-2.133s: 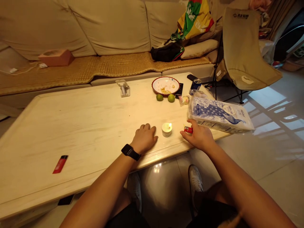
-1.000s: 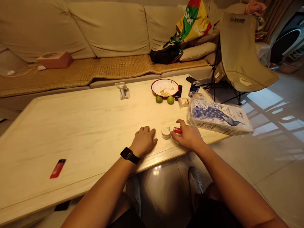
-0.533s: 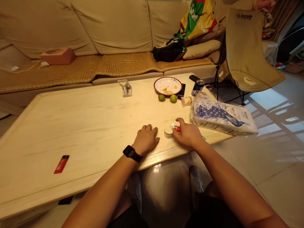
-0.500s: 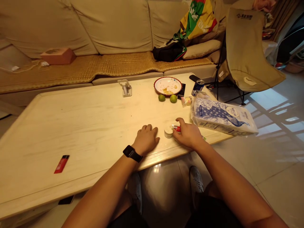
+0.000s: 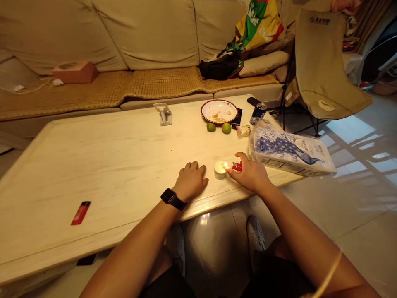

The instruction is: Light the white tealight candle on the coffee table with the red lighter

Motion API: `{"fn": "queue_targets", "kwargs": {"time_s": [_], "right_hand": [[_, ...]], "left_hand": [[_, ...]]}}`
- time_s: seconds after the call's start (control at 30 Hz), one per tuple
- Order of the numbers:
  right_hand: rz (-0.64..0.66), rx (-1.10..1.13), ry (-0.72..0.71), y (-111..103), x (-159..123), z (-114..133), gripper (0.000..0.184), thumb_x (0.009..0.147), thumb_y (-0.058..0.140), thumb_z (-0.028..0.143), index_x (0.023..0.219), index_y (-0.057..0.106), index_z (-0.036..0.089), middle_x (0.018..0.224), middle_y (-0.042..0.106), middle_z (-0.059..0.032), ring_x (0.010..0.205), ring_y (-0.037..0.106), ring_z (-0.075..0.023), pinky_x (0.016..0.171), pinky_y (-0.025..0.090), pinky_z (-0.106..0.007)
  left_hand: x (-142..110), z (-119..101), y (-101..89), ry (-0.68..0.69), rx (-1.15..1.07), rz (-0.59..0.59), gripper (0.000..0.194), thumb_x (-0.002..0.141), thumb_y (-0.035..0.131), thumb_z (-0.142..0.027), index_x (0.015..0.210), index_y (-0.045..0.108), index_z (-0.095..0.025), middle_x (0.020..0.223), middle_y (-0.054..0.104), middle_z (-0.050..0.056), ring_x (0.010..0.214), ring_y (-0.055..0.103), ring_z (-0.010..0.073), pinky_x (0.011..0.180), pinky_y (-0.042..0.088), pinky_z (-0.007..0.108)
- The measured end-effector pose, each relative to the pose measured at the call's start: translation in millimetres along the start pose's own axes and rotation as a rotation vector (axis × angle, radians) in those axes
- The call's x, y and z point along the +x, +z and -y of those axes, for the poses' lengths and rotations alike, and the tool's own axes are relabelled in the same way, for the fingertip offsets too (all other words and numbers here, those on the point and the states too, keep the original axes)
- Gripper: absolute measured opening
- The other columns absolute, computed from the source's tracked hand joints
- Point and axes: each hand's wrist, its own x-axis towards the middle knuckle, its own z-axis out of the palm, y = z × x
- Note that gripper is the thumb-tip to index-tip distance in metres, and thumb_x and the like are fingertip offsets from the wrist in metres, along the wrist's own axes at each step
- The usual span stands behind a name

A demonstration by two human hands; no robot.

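A small round candle in a pale container stands near the table's front edge, with a bright yellow glow at the right of its top. My right hand is closed on a red lighter, just right of the candle, its metal end pointing toward the glow. Whether the glow comes from the wick or the lighter is hard to tell. Left of the candle, my left hand lies palm down on the table with its fingers apart, holding nothing. A black watch is on that wrist.
On the table lie a red and black lighter-shaped object, a phone stand, two limes, a plate with food scraps, a blue can and a tissue pack. A folding chair stands at right.
My right hand has drawn slightly right, away from the candle, with the lighter. A bright glow now shows at the candle's top. My left hand has stayed in place.
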Motion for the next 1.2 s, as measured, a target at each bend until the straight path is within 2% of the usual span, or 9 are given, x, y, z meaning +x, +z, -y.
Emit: {"fn": "queue_targets", "kwargs": {"time_s": [0.23, 0.43, 1.03, 1.2], "right_hand": [[-0.023, -0.044, 0.049, -1.6, -11.3, -26.1, 0.072, 0.087, 0.055, 0.071, 0.138, 0.052, 0.020, 0.097, 0.077, -0.0114, 0.091, 0.072, -0.0324, 0.078, 0.047, -0.037], [-0.039, -0.058, 0.051, -1.3, -17.5, -38.0, 0.070, 0.088, 0.054, 0.069, 0.138, 0.052, 0.020, 0.094, 0.077, -0.0106, 0.090, 0.072, -0.0329, 0.077, 0.047, -0.037], [0.003, -0.052, 0.074, -2.9, -21.9, -38.8, 0.071, 0.089, 0.054, 0.068, 0.140, 0.051, 0.019, 0.094, 0.078, -0.0105, 0.091, 0.072, -0.0323, 0.075, 0.046, -0.036], [-0.019, -0.069, 0.058, 0.2, -22.4, -37.5, 0.070, 0.090, 0.053, 0.068, 0.141, 0.050, 0.020, 0.092, 0.078, -0.0093, 0.089, 0.073, -0.0314, 0.075, 0.046, -0.036]], "left_hand": [[1.7, -0.8, -1.0, -0.003, 0.010, 0.003, 0.040, 0.090, 0.052, -0.045, 0.124, 0.060, -0.024, 0.127, 0.056, 0.015, 0.121, 0.046, 0.0351, 0.099, 0.040, 0.048], [2.4, -0.9, -1.1, -0.004, 0.008, 0.007, 0.042, 0.090, 0.052, -0.046, 0.124, 0.060, -0.023, 0.127, 0.055, 0.015, 0.121, 0.046, 0.0355, 0.098, 0.041, 0.049], [1.7, -0.2, -0.1, -0.005, 0.014, -0.005, 0.037, 0.089, 0.054, -0.044, 0.120, 0.061, -0.024, 0.125, 0.056, 0.014, 0.120, 0.047, 0.0341, 0.100, 0.040, 0.048], [0.7, 0.1, 0.1, 0.000, 0.018, -0.011, 0.035, 0.089, 0.054, -0.043, 0.119, 0.060, -0.024, 0.125, 0.056, 0.014, 0.119, 0.047, 0.0341, 0.099, 0.041, 0.049]]}}
